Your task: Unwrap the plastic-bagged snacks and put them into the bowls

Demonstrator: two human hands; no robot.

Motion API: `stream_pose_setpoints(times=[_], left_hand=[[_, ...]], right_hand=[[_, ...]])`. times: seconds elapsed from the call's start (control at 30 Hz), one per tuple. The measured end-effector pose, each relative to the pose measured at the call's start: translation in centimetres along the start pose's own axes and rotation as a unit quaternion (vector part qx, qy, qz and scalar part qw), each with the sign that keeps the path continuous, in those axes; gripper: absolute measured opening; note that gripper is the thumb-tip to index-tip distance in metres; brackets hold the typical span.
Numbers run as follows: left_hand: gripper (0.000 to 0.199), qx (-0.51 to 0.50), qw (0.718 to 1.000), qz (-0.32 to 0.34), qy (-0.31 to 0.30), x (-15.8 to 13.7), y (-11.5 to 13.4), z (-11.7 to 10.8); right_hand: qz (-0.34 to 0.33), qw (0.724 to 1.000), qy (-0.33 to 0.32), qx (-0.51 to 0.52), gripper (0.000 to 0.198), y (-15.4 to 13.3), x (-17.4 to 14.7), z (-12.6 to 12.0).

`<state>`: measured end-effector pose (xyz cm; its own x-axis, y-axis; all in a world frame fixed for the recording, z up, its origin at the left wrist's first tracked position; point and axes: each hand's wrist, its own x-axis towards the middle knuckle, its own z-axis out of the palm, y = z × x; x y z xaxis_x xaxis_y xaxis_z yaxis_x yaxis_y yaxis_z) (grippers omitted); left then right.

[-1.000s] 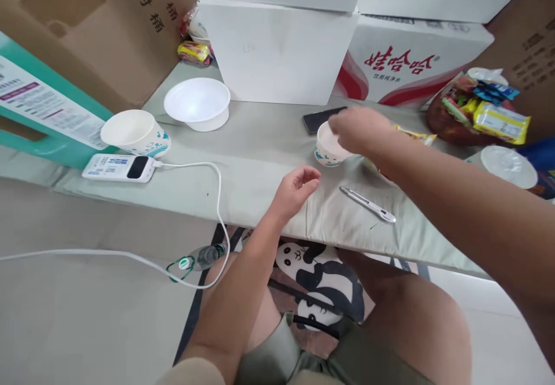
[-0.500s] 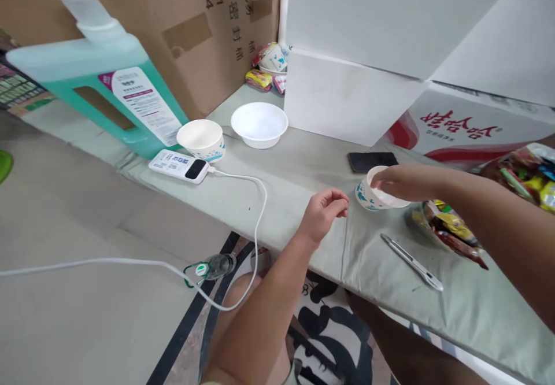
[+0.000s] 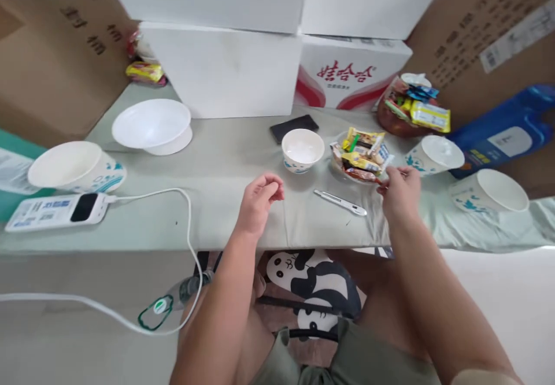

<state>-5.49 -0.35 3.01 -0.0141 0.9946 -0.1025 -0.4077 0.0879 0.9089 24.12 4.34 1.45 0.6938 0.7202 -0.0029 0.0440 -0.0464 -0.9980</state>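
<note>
My right hand (image 3: 402, 193) is at the right edge of a clear bowl (image 3: 338, 171) heaped with wrapped snacks (image 3: 364, 152). Its thumb and fingers pinch the end of a reddish-brown snack packet (image 3: 363, 175) that sticks out over the rim. Above the table's front edge, my left hand (image 3: 259, 203) is held with fingers curled in and thumb against them, nothing visible inside. A white paper bowl with blue leaf print (image 3: 302, 147) stands between the hands, farther back. In front of the snack bowl lies a white utility knife (image 3: 340, 202).
A dark phone (image 3: 293, 128) lies behind the paper bowl. Paper bowls (image 3: 489, 193) and a blue bottle (image 3: 507, 130) stand at right. On the left are a white plastic bowl (image 3: 151, 125), another paper bowl (image 3: 78, 165) and a white device (image 3: 56, 211) with a trailing cable (image 3: 188, 223). White boxes (image 3: 229, 73) line the back.
My right hand has left the paper bowl and moved to the packet at the snack bowl's edge. My left hand stays curled. The view has turned right.
</note>
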Motion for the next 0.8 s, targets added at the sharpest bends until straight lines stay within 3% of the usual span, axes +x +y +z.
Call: stream_pose_setpoints(times=[0.23, 0.3, 0.37, 0.47, 0.57, 0.67, 0.8], left_hand=[[0.022, 0.101, 0.995, -0.019, -0.015, -1.3, -1.2, 4.0], [0.026, 0.124, 0.992, -0.003, 0.014, -1.9, -1.4, 5.4], [0.030, 0.143, 0.989, 0.002, 0.045, -2.1, -1.7, 7.2], [0.034, 0.217, 0.973, 0.009, 0.082, -1.3, -2.9, 10.5], [0.051, 0.355, 0.929, 0.046, 0.090, 0.4, -4.2, 13.7], [0.071, 0.498, 0.859, 0.093, 0.073, 2.3, -5.0, 15.7], [0.068, 0.591, 0.801, 0.094, 0.034, 4.2, -5.5, 16.4]], right_hand=[[0.082, 0.991, -0.075, 0.068, 0.039, 1.1, 2.6, 0.0], [0.074, 0.993, -0.014, 0.091, 0.025, 1.0, 4.1, -1.0], [0.042, 0.991, 0.103, 0.080, 0.015, 1.1, 6.0, -2.7], [0.036, 0.972, 0.231, 0.010, 0.019, 1.5, 8.8, -5.3], [0.046, 0.974, 0.219, -0.015, 0.042, 2.1, 11.0, -6.5], [0.017, 0.987, 0.158, -0.004, 0.059, 2.8, 12.5, -6.2], [0.024, 0.994, 0.067, 0.087, 0.067, 3.5, 13.4, -4.8]])
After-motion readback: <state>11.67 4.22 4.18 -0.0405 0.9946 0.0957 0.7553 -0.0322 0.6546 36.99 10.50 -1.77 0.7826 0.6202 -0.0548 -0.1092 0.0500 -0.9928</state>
